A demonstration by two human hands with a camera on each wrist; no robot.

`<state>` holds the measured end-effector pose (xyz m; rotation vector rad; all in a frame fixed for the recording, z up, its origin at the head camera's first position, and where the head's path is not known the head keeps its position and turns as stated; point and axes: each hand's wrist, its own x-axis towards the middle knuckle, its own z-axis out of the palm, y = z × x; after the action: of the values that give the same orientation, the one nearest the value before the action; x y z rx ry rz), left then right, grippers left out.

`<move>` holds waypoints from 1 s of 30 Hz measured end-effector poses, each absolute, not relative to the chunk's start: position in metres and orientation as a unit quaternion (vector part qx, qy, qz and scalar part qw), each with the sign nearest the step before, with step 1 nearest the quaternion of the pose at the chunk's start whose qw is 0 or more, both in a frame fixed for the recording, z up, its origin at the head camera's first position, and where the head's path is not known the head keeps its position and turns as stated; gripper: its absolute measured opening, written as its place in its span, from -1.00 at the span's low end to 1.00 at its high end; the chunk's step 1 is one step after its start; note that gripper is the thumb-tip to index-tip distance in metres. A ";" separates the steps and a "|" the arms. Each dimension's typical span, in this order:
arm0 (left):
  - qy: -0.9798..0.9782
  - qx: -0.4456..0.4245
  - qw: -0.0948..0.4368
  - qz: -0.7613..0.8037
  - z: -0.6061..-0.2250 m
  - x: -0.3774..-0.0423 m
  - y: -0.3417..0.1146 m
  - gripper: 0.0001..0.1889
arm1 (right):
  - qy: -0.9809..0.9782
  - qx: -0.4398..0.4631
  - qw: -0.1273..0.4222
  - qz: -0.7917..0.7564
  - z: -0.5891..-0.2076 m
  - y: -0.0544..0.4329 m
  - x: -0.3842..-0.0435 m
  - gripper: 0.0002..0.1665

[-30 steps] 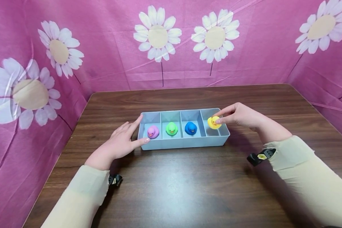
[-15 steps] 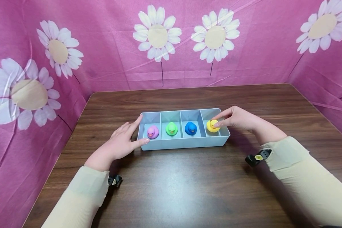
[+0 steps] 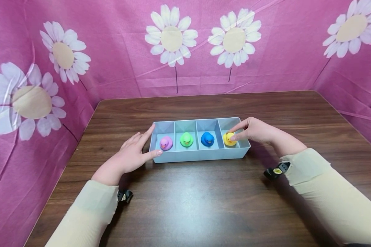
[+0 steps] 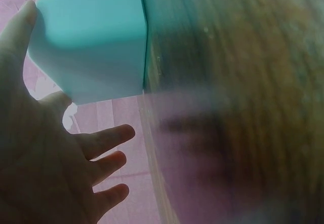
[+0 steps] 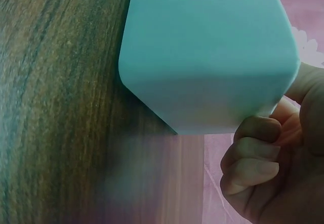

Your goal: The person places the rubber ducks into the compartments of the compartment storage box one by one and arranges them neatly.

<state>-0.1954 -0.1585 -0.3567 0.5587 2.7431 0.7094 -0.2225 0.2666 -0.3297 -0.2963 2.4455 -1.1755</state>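
Note:
A light blue divided tray (image 3: 201,155) sits on the table, with a rubber duck in each compartment. From left to right they are a purple duck (image 3: 166,143), a green duck (image 3: 186,139), a blue duck (image 3: 207,139) and a yellow duck (image 3: 229,139). My right hand (image 3: 258,131) pinches the yellow duck between thumb and index finger, inside the rightmost compartment. In the right wrist view, its other fingers (image 5: 250,176) curl beside the tray's end. My left hand (image 3: 134,152) touches the tray's left end with thumb and index finger, the remaining fingers extended.
The tray stands near the middle of a dark wooden table (image 3: 185,206). Behind and at both sides hangs a pink cloth (image 3: 117,51) printed with large white daisies. A black strap device (image 3: 276,171) hangs under the right wrist, and another (image 3: 125,196) under the left.
My right hand has lowered the yellow duck into the rightmost compartment, moving slightly left and down. The left hand has stayed at the tray's left end.

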 end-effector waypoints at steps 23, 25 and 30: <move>0.943 0.200 0.125 0.235 -0.356 -0.197 -0.158 -0.03 | 0.889 -0.122 0.227 -0.379 -0.333 0.270 -0.230 -0.58; 0.943 0.198 0.127 0.236 -0.356 -0.197 -0.159 -0.03 | 0.889 -0.124 0.225 -0.379 -0.334 0.270 -0.230 -0.58; 0.942 0.196 0.130 0.237 -0.357 -0.197 -0.159 -0.03 | 0.889 -0.122 0.226 -0.379 -0.334 0.269 -0.230 -0.57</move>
<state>-0.1972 -0.1590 -0.3566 0.5705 2.7388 0.6900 -0.2300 0.2689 -0.3341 -0.3354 2.4515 -1.0453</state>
